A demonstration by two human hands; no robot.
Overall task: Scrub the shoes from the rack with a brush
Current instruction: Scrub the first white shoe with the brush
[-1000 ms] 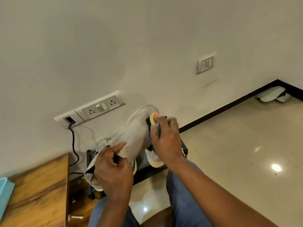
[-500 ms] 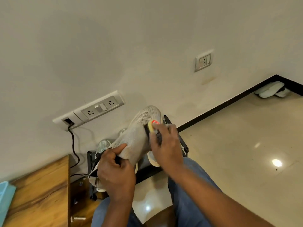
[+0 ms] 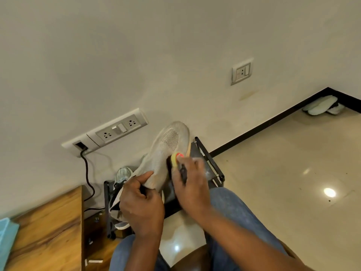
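Shoe (image 3: 166, 151), beige knit, held up over the rack (image 3: 210, 165), toe toward the wall (image 3: 156, 55) and tilted up. Gripped at the heel end by the left hand (image 3: 141, 204), fingers curled round the collar. Brush (image 3: 176, 160), yellow-and-red at the tip, pressed against the side of the shoe near mid-length, clasped in the right hand (image 3: 188, 184); handle mostly hidden under the fingers, somewhat blurred. Just behind and below, on the black rack, another pale sneaker (image 3: 122, 176), laces visible. Left of the rack, a wooden desk (image 3: 48, 231) with a light-blue item (image 3: 6, 241) at its edge. On the wall, a socket strip (image 3: 109, 132) with a black cable (image 3: 88, 177) hanging down, and a single socket (image 3: 241, 72) farther right. Far right on the glossy floor (image 3: 283, 173), by the black skirting, pale slippers (image 3: 320, 107). Blue-jeaned knees (image 3: 232, 210) at the bottom.
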